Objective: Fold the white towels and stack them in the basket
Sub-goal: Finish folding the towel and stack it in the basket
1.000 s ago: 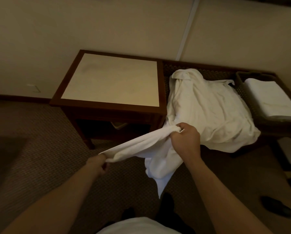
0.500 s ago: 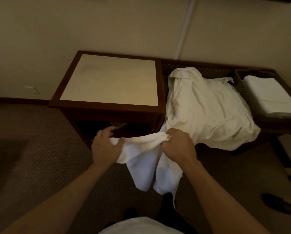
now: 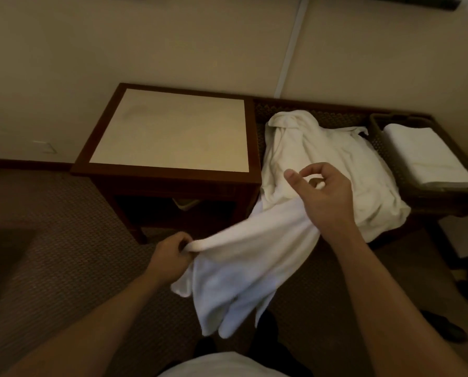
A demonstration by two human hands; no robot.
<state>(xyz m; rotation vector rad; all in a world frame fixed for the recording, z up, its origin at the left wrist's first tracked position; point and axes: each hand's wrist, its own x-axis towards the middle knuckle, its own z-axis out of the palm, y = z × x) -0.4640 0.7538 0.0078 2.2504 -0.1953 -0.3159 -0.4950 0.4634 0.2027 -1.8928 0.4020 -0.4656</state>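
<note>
Left hand grips a bunched edge of the white towel, fingers curled round the roll of cloth, while the right hand hovers above the towel's far end with thumb and forefinger curved toward each other and nothing plainly pinched between them, so it looks free of the cloth. Largest in view, the wicker bench along the wall carries a crumpled heap of white towels across its middle and front edge, and the held towel runs out from under that heap's near-left corner and hangs over the carpet. With only one hand on it, the loose lower folds could sag onto the floor, and a pull to the left might drag the heap off the bench's front edge with it. Beside the bench stands the wooden side worktop, bare on its pale inset; laying the towel there would likely steady the fold. At the bench's right end the dark basket holds a folded towel, square and flat; a loosely folded one set on top could slump over the rim.
</note>
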